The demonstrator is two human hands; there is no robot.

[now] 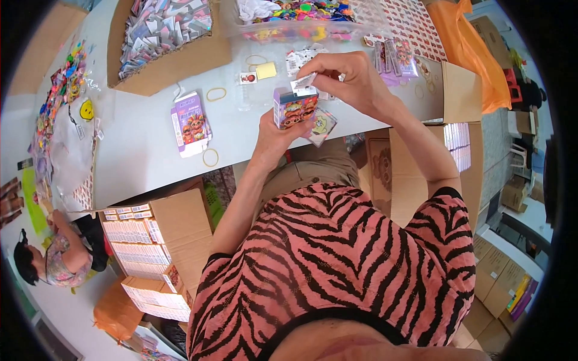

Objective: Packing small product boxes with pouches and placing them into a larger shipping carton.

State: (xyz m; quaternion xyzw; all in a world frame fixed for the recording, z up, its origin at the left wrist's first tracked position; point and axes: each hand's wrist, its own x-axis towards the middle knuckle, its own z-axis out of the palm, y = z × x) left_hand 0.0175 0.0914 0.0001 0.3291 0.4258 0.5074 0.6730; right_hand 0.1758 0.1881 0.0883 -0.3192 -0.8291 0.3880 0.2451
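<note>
Left hand (275, 137): grip wrapped round glossy purple card box (295, 113), above table (135, 135). Right hand (355, 81): grip pinching thin white slip (303, 88) at box top. Left: purple carton (192, 127), rubber band (210, 157), corrugated bin (180, 67).

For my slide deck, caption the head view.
The left hand holds a purple carton; the right hand pinches a white piece at its top.

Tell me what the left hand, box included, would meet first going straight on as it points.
Likely the white piece at the right hand's fingertips, just past the box. Depth is unclear, so the left hand might pass beneath.
</note>
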